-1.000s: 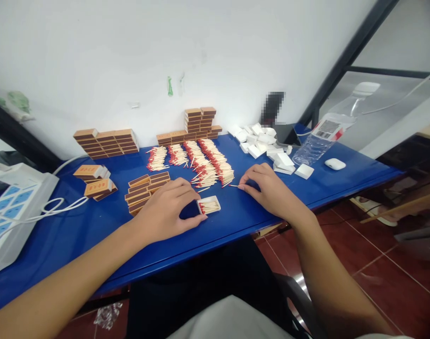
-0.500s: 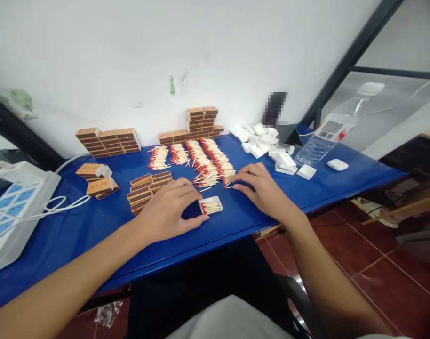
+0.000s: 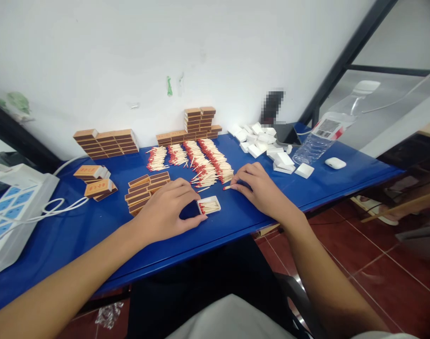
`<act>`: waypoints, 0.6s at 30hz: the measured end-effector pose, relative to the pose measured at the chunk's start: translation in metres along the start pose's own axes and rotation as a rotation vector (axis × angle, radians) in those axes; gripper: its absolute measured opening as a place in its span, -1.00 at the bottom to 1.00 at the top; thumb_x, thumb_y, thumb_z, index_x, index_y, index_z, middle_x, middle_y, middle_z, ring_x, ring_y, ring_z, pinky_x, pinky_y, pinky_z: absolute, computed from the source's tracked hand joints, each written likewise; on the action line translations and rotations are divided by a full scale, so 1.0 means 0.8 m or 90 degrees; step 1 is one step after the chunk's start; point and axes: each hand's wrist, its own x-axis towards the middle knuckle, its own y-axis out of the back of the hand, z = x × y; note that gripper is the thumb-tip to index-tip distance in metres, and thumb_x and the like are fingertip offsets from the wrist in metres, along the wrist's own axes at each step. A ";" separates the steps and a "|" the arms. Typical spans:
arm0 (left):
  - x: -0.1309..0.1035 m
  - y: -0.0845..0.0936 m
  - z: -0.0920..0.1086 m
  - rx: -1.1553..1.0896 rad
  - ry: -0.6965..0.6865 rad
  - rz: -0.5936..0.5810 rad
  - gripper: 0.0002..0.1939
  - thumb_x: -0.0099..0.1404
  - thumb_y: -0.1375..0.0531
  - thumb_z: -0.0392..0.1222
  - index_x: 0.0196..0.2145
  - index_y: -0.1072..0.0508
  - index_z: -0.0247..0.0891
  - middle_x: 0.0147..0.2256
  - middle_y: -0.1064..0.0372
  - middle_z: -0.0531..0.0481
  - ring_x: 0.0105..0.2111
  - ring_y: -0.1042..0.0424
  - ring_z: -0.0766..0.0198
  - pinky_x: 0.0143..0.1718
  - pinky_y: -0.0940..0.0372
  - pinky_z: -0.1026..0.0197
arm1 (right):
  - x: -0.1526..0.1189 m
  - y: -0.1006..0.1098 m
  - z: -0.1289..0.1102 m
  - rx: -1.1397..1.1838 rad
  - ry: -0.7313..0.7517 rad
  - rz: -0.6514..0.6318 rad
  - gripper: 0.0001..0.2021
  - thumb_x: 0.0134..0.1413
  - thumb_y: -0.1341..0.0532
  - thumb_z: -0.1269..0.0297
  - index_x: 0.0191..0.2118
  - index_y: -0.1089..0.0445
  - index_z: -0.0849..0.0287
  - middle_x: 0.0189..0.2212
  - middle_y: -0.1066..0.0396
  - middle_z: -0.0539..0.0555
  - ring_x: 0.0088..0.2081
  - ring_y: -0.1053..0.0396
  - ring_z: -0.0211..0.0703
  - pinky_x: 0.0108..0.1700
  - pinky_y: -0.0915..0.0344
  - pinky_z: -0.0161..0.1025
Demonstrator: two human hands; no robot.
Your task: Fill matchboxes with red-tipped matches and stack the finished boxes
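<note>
Since a second earlier, our right hand (image 3: 262,190) had slid leftward toward the match pile (image 3: 210,165), and the tip of the match (image 3: 227,187) it pinched now lay just off the pile's near edge; our left hand (image 3: 167,212) and the tray (image 3: 208,205) had hardly shifted.

We took the tray as our landmark. It sat open on the blue table (image 3: 77,235), a small white drawer with a few red-tipped matches already lying in it. Our left hand touched its left side, fingers curled loosely around the near corner to steady it, not closed on it. Our right hand rested to the tray's right and a little behind, thumb and forefinger closed on the single match. The pile lay just behind the tray in several rows. Sleeves (image 3: 147,186) lay stacked to the tray's left, beyond our left hand, and more empty trays (image 3: 267,146) lay heaped well behind and to the right.

We judged the step in hand to be filling the tray, with a match being drawn off the pile. The next move, as we read it, called for lifting the match clear and laying it lengthwise in the tray, heads matching those already there, while our left hand kept the tray from sliding.
</note>
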 end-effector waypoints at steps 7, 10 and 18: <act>0.000 -0.001 -0.001 0.006 -0.013 0.009 -0.71 0.44 -0.35 0.01 -0.09 -0.57 -0.28 -0.18 -0.60 -0.13 -0.01 -0.52 -0.03 0.01 -0.48 -0.07 | -0.002 0.010 -0.020 0.012 -0.001 0.007 -0.92 0.48 -0.21 0.28 -0.13 -0.43 0.08 -0.09 -0.46 0.18 -0.02 -0.32 0.14 0.11 -0.33 0.12; 0.000 0.000 0.000 0.002 -0.014 0.010 -0.73 0.44 -0.36 -0.01 -0.09 -0.58 -0.28 -0.19 -0.60 -0.13 -0.02 -0.52 -0.02 0.00 -0.47 -0.06 | -0.001 0.013 -0.046 0.046 0.019 0.009 -0.95 0.47 -0.23 0.29 -0.12 -0.43 0.09 -0.08 -0.46 0.18 0.00 -0.31 0.12 0.13 -0.33 0.10; -0.001 -0.003 -0.002 -0.002 -0.025 0.023 -0.72 0.42 -0.37 -0.01 -0.10 -0.56 -0.29 -0.18 -0.59 -0.13 -0.03 -0.51 -0.01 -0.01 -0.48 -0.06 | -0.004 -0.006 -0.102 0.004 0.061 -0.034 -0.91 0.50 -0.19 0.34 -0.09 -0.45 0.14 -0.07 -0.46 0.20 0.03 -0.32 0.13 0.10 -0.35 0.11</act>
